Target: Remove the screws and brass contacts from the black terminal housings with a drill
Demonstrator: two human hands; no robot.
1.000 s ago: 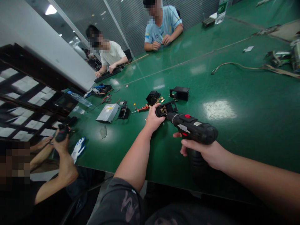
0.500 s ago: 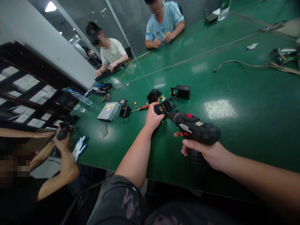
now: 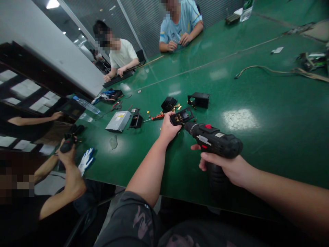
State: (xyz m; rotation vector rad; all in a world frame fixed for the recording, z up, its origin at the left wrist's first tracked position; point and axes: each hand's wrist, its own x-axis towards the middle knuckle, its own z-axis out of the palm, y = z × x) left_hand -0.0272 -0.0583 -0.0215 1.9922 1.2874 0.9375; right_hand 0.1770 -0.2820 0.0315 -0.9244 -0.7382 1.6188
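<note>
My left hand (image 3: 170,128) is closed on a black plastic housing (image 3: 183,117) with brass-coloured contacts inside, tilted just above or against the table; I cannot tell which. In my right hand (image 3: 218,161) is a black cordless drill (image 3: 218,139) with red marks, its fingers wrapped around the handle. The drill's tip meets the near side of the housing, and the exact contact point is too small to make out. Behind the housing lie a black block (image 3: 168,103), loose brass pieces (image 3: 179,107) and an open black shell (image 3: 199,100). A screwdriver (image 3: 156,117) with an orange handle rests to the left.
Left on the green table (image 3: 138,156) are a black socket-like part (image 3: 135,120), a silver drive box (image 3: 118,121), a white-and-blue glove (image 3: 86,161) and a plastic bottle (image 3: 86,104). A person at left holds another drill (image 3: 67,144). Wires (image 3: 269,70) lie at the right.
My hands, the housing and the drill stay nearly in place. At the far left, another person's arm has drawn back from beside the seated co-worker.
</note>
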